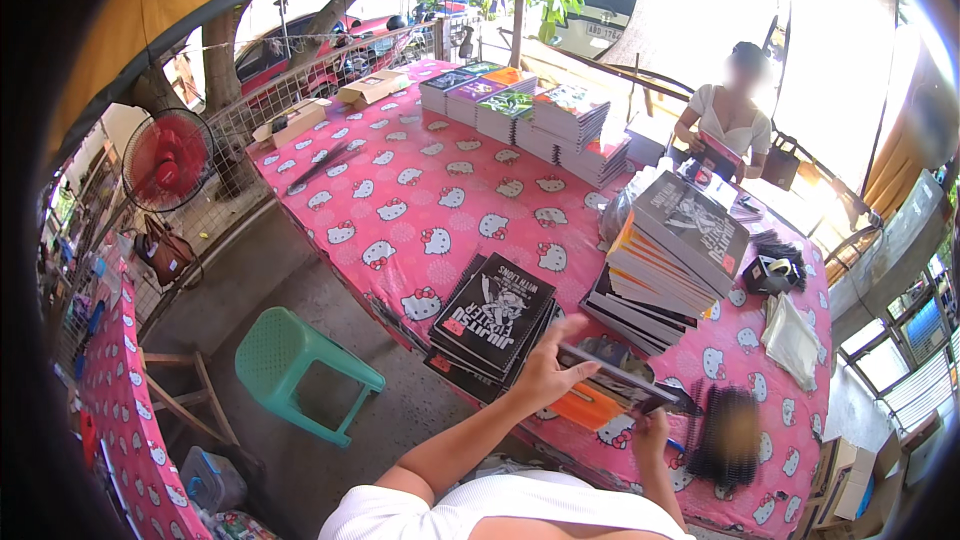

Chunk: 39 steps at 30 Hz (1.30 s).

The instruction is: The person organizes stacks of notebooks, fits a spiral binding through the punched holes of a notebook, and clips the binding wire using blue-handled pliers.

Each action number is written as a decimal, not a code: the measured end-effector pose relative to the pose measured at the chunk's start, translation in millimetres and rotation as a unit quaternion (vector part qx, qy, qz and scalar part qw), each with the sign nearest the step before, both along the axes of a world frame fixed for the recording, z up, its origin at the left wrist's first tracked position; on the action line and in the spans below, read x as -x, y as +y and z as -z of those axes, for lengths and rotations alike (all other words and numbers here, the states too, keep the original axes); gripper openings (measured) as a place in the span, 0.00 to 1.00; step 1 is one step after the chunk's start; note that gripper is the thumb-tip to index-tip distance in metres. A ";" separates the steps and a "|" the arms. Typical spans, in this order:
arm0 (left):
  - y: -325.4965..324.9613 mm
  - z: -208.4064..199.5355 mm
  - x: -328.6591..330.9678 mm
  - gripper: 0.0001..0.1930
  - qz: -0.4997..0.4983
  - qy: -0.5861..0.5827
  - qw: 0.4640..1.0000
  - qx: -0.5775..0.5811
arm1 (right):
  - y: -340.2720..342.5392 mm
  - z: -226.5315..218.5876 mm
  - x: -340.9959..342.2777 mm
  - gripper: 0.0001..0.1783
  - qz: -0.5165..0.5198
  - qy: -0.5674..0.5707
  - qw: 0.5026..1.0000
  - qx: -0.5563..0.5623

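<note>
Near the table's front edge, my left hand (552,372) grips one end of a book (625,385) with its thumb over the edge. The book is tilted edge-up, and orange shows on its lower side. My right hand (652,432) is closed at the book's other end; its fingers are partly hidden. A bundle of black binding coils (722,440) lies just right of that hand. Left of my left hand sits a stack of black-covered notebooks (495,315). Beyond the held book rises a taller, uneven stack of books (680,255), with orange and white page edges.
A pink patterned cloth covers the table (400,210). Several book stacks (520,110) stand at its far side. Across the table a person (728,120) handles a red-covered book. A tape dispenser (772,275) and clear plastic bags (792,340) lie right. A green stool (300,360) stands left.
</note>
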<state>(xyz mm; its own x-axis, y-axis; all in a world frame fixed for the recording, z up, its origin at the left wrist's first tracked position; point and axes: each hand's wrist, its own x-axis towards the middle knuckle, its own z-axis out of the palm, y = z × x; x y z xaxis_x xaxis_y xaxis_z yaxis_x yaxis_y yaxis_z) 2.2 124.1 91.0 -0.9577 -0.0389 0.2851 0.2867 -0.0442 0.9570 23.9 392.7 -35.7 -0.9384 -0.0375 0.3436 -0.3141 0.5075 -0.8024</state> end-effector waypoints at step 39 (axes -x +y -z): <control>78.2 16.8 4.6 0.14 0.052 0.191 0.915 0.353 | 40.7 -105.6 7.5 0.13 -0.033 -0.072 0.995 0.054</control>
<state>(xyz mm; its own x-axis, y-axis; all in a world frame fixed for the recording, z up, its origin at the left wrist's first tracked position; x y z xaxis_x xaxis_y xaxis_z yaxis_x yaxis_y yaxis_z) -2.3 202.3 74.3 -0.7716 0.3686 0.5184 0.6347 0.5000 0.5892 16.4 433.3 69.9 -0.9750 -0.0711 0.2107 -0.2214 0.3979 -0.8903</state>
